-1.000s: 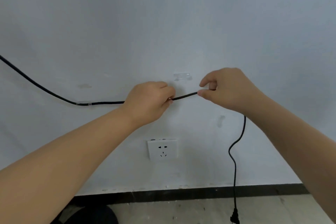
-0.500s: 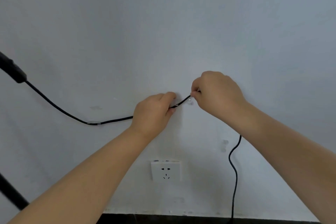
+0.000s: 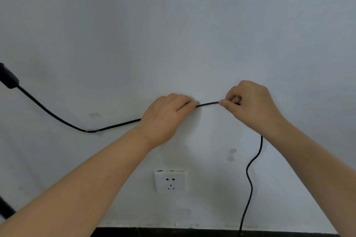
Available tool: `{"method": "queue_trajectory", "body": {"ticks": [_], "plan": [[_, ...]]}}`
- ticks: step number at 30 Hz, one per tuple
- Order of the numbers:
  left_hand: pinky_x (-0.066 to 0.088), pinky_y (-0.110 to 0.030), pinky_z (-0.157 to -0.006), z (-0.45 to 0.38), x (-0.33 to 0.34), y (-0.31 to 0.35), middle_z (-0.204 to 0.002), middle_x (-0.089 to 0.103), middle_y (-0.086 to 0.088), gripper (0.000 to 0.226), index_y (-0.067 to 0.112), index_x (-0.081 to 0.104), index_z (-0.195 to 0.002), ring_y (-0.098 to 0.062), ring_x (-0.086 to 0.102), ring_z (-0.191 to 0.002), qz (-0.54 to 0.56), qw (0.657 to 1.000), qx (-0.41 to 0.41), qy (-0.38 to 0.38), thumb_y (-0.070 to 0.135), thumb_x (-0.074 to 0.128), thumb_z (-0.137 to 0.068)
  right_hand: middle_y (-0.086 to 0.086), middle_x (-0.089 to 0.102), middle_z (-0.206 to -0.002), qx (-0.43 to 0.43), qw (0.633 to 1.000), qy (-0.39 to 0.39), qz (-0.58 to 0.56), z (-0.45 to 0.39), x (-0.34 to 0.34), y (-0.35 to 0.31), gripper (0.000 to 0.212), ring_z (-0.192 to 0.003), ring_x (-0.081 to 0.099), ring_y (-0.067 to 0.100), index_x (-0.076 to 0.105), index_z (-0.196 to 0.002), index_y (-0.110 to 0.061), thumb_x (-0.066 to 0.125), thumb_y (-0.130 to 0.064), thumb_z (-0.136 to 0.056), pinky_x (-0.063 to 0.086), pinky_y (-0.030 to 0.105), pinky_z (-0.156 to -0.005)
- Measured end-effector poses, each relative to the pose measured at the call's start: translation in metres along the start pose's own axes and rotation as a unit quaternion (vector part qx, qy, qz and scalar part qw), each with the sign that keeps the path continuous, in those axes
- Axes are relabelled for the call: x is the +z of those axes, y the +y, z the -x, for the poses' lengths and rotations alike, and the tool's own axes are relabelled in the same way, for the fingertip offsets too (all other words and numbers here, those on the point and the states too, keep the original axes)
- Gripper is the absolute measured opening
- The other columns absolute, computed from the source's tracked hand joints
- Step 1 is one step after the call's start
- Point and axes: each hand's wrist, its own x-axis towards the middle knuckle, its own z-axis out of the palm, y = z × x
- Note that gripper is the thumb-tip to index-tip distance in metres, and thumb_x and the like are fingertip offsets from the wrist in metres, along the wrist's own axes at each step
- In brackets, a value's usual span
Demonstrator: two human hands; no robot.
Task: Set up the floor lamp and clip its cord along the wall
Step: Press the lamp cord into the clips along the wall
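A thin black lamp cord (image 3: 207, 104) runs along the white wall from an inline switch (image 3: 7, 78) at the far left. It dips through a clear clip (image 3: 92, 131), then rises to my hands. My left hand (image 3: 165, 117) pinches the cord against the wall, covering the spot where a second clear clip was. My right hand (image 3: 250, 106) grips the cord a short way to the right, and a short taut stretch shows between the hands. Below my right wrist the cord hangs loose (image 3: 250, 179) down to the floor.
A white wall socket (image 3: 170, 181) sits below my hands. Another clear clip (image 3: 232, 153) is stuck to the wall right of and above the socket. A black skirting strip (image 3: 173, 232) runs along the bottom. A dark lamp pole (image 3: 4, 208) crosses the lower left corner.
The view tilted up, so the socket and skirting sit lower. My hands raised the cord to the second clip, then my right hand slid rightward, lengthening the stretch between them.
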Motion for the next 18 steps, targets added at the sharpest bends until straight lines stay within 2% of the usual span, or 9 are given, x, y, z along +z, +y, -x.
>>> {"method": "queue_trajectory", "body": {"ticks": [3, 5, 7, 9, 10, 12, 15, 16, 18], "plan": [[0.052, -0.023, -0.051, -0.003, 0.001, 0.002, -0.079, 0.076, -0.014, 0.049, -0.001, 0.073, -0.093, -0.027, 0.069, -0.061, -0.009, 0.999, 0.024, -0.019, -0.005, 0.031, -0.068, -0.008, 0.042, -0.058, 0.033, 0.999, 0.005, -0.041, 0.011, 0.001, 0.016, 0.017, -0.061, 0.044, 0.012, 0.07, -0.077, -0.002, 0.064, -0.019, -0.082, 0.028, 0.022, -0.054], [0.053, -0.024, -0.053, -0.001, 0.001, 0.006, -0.079, 0.076, -0.014, 0.048, -0.001, 0.073, -0.093, -0.027, 0.07, -0.062, -0.032, 0.999, 0.029, -0.033, -0.004, 0.032, -0.068, -0.01, 0.046, -0.059, 0.057, 0.995, 0.006, -0.083, 0.022, 0.0, 0.024, 0.013, -0.057, 0.045, 0.005, 0.069, -0.076, -0.006, 0.064, -0.017, -0.081, 0.036, 0.007, -0.057], [0.051, -0.024, -0.055, 0.001, 0.001, 0.009, -0.08, 0.076, -0.012, 0.048, 0.001, 0.073, -0.094, -0.026, 0.07, -0.064, -0.065, 0.996, 0.034, -0.046, -0.001, 0.033, -0.067, -0.012, 0.052, -0.059, 0.091, 0.985, -0.012, -0.146, 0.035, 0.001, 0.033, 0.011, -0.055, 0.048, 0.005, 0.067, -0.072, -0.014, 0.064, -0.015, -0.081, 0.036, -0.003, -0.054], [0.042, -0.032, -0.066, 0.001, 0.001, 0.011, -0.083, 0.075, -0.012, 0.046, 0.002, 0.071, -0.095, -0.026, 0.07, -0.068, -0.096, 0.994, 0.03, -0.053, 0.002, 0.036, -0.066, -0.016, 0.058, -0.046, 0.134, 0.964, -0.038, -0.225, 0.051, 0.006, 0.045, 0.025, -0.047, 0.051, 0.001, 0.063, -0.063, -0.025, 0.061, -0.01, -0.083, 0.037, -0.001, -0.047], [0.035, -0.031, -0.068, 0.0, 0.002, 0.012, -0.083, 0.075, -0.012, 0.044, 0.002, 0.071, -0.095, -0.027, 0.07, -0.07, -0.104, 0.993, 0.028, -0.051, 0.003, 0.039, -0.066, -0.017, 0.058, -0.042, 0.158, 0.948, -0.05, -0.27, 0.059, 0.009, 0.051, 0.031, -0.041, 0.049, -0.001, 0.062, -0.062, -0.028, 0.059, -0.008, -0.084, 0.037, 0.001, -0.042], [0.03, -0.032, -0.07, -0.003, 0.007, 0.017, -0.083, 0.075, -0.012, 0.038, 0.002, 0.071, -0.093, -0.027, 0.07, -0.071, -0.11, 0.993, 0.034, -0.034, 0.0, 0.044, -0.067, -0.014, 0.058, -0.041, 0.206, 0.914, -0.076, -0.341, 0.076, 0.017, 0.06, 0.035, -0.034, 0.041, 0.001, 0.065, -0.064, -0.03, 0.056, -0.005, -0.086, 0.036, 0.007, -0.04], [0.039, -0.032, -0.077, -0.012, 0.019, 0.032, -0.075, 0.075, -0.006, 0.027, 0.009, 0.074, -0.082, -0.023, 0.07, -0.069, -0.091, 0.993, 0.077, -0.015, -0.003, 0.059, -0.063, -0.008, 0.061, -0.041, 0.257, 0.867, -0.11, -0.412, 0.098, 0.03, 0.07, 0.041, -0.035, 0.04, 0.006, 0.068, -0.058, -0.026, 0.052, -0.003, -0.088, 0.036, 0.019, -0.048], [0.045, -0.032, -0.077, -0.014, 0.024, 0.038, -0.07, 0.074, -0.003, 0.025, 0.012, 0.074, -0.075, -0.021, 0.07, -0.066, -0.078, 0.991, 0.105, -0.023, -0.002, 0.061, -0.06, -0.005, 0.06, -0.042, 0.277, 0.847, -0.12, -0.437, 0.105, 0.035, 0.072, 0.043, -0.036, 0.04, 0.009, 0.069, -0.056, -0.023, 0.051, -0.002, -0.088, 0.036, 0.02, -0.047], [0.053, -0.023, -0.073, -0.016, 0.033, 0.05, -0.061, 0.071, 0.001, 0.021, 0.016, 0.073, -0.064, -0.018, 0.068, -0.061, -0.053, 0.983, 0.167, -0.058, -0.002, 0.067, -0.055, -0.003, 0.058, -0.045, 0.309, 0.819, -0.14, -0.463, 0.119, 0.045, 0.074, 0.038, -0.036, 0.041, 0.009, 0.07, -0.059, -0.017, 0.051, -0.001, -0.088, 0.038, 0.015, -0.042]]}}
